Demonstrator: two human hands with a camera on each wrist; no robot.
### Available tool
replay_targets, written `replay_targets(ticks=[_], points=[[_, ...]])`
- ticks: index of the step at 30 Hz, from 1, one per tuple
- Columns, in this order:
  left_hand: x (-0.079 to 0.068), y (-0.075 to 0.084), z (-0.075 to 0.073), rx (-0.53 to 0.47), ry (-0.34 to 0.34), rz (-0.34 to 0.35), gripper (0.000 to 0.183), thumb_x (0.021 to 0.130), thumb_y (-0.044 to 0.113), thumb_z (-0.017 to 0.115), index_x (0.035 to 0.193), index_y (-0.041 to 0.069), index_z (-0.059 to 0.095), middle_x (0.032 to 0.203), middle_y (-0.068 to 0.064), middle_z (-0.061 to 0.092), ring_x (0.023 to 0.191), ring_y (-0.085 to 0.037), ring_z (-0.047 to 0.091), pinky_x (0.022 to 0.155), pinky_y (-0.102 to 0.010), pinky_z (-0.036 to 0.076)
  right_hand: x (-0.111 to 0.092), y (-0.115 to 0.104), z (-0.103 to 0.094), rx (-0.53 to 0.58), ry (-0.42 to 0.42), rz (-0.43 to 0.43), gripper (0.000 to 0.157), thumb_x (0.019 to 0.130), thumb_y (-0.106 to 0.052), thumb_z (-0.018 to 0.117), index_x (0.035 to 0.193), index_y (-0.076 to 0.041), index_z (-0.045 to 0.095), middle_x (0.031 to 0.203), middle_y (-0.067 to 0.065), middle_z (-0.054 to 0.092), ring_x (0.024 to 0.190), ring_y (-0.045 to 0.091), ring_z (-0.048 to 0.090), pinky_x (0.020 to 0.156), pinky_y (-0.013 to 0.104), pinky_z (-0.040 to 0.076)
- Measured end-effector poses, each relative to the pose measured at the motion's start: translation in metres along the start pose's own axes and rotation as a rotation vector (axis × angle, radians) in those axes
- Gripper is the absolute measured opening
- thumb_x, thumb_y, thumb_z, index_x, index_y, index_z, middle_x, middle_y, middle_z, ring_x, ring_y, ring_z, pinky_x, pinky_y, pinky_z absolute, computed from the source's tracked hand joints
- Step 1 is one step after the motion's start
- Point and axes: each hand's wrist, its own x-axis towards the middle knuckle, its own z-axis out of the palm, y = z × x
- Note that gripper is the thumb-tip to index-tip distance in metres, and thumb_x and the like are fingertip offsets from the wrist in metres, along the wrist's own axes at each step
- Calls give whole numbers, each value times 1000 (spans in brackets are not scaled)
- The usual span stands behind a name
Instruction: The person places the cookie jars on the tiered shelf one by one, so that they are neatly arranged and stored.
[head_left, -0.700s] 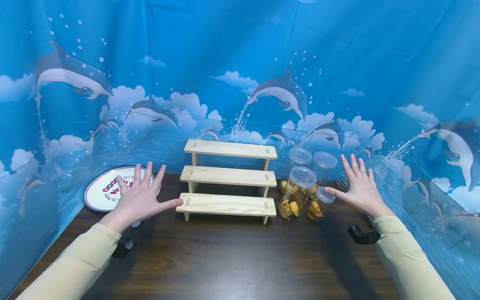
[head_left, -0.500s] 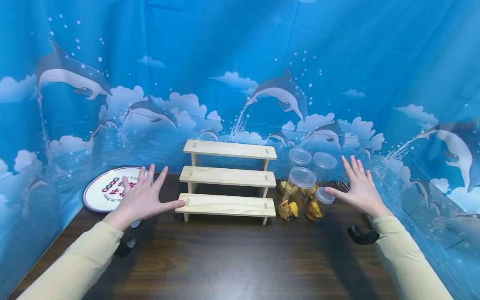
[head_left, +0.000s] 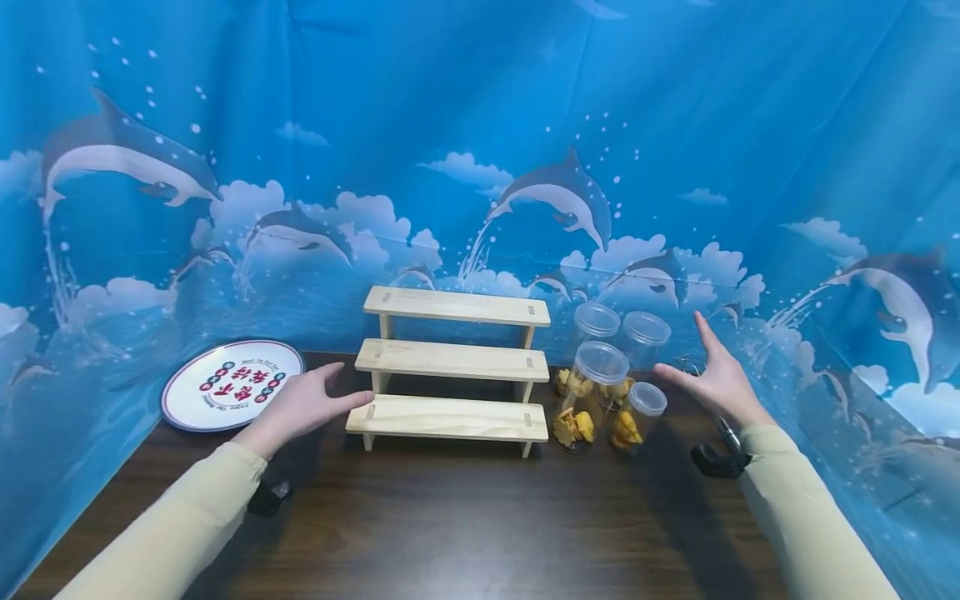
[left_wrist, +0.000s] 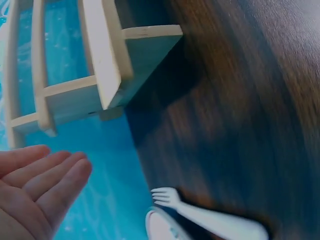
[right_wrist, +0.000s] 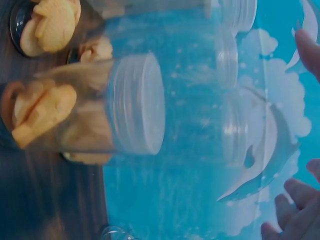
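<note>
My left hand (head_left: 300,408) hovers at the left end of a three-step wooden shelf (head_left: 450,359), its thumb near the lowest board. In the left wrist view, that hand's fingers (left_wrist: 60,180) are extended and hold nothing. My right hand (head_left: 716,383) stands just right of several clear lidded jars with yellow-brown cookies inside. Nearest to it is a short jar (head_left: 647,400); a taller jar (head_left: 600,364) stands to that jar's left. Thumb and fingers are apart, with nothing between them. Only fingertips of the right hand (right_wrist: 300,210) show in the right wrist view.
An oval white plate (head_left: 178,392) with printed writing lies at the back left. Beside it in the left wrist view is a white fork (left_wrist: 215,217). A wire-ended metal utensil (head_left: 727,433) lies partly behind my right hand. A blue dolphin-print cloth (head_left: 420,108) rises behind the dark wooden table (head_left: 480,517).
Both hands have turned from spread fingers pointing up to a more sideways pose, palms facing inward. The left hand has shifted slightly right and down, uncovering the plate. The view has tilted slightly up.
</note>
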Motion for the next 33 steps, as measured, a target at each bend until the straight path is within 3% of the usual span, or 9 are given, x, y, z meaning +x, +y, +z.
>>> replay_targets(ticks=[5, 8, 11, 14, 17, 22, 33], points=[[13, -9, 8, -17, -42, -46, 84, 85, 57, 58, 128, -15, 47, 121, -33, 56, 111, -44, 55, 89, -53, 50, 14, 11, 3, 91, 0, 31, 98, 87, -52, 61, 151, -27, -9, 158, 14, -1, 139, 50, 9, 99, 76, 21], [20, -15, 18, -70, -62, -95, 69, 87, 45, 62, 120, -15, 54, 114, -32, 59, 95, -37, 64, 81, -47, 55, 23, 16, 6, 174, -29, 69, 97, 87, -53, 59, 151, -26, -8, 159, 10, -2, 142, 44, 6, 105, 72, 18], [26, -20, 28, -189, -93, -192, 63, 86, 36, 65, 118, -16, 54, 115, -32, 58, 87, -29, 66, 77, -40, 58, 34, 19, 9, 209, -71, 78, 96, 88, -54, 58, 152, -21, -6, 158, 12, 0, 143, 40, 5, 110, 66, 17], [31, -24, 34, -336, -150, -286, 67, 86, 34, 66, 122, -20, 47, 118, -33, 53, 91, -29, 64, 78, -38, 58, 43, 21, 11, 221, -106, 73, 97, 89, -53, 58, 152, -16, -6, 158, 15, 1, 143, 39, 6, 112, 62, 18], [33, -27, 39, -482, -198, -342, 67, 86, 30, 66, 122, -22, 43, 109, -29, 53, 90, -28, 62, 78, -37, 59, 50, 24, 14, 269, -132, 68, 97, 90, -51, 57, 151, -13, -7, 157, 16, -1, 143, 39, 4, 112, 62, 17], [36, -30, 51, -621, -237, -374, 61, 84, 26, 67, 117, -20, 45, 94, -19, 56, 77, -20, 63, 74, -37, 60, 58, 33, 22, 299, -163, 93, 96, 90, -51, 56, 151, -12, -6, 157, 18, 0, 142, 41, 8, 111, 63, 19], [43, -29, 53, -666, -269, -383, 63, 83, 26, 70, 118, -19, 46, 89, -13, 63, 76, -17, 64, 77, -36, 59, 71, 41, 35, 326, -150, 150, 97, 86, -55, 60, 153, -13, 4, 154, 26, 12, 138, 46, 19, 108, 65, 25]])
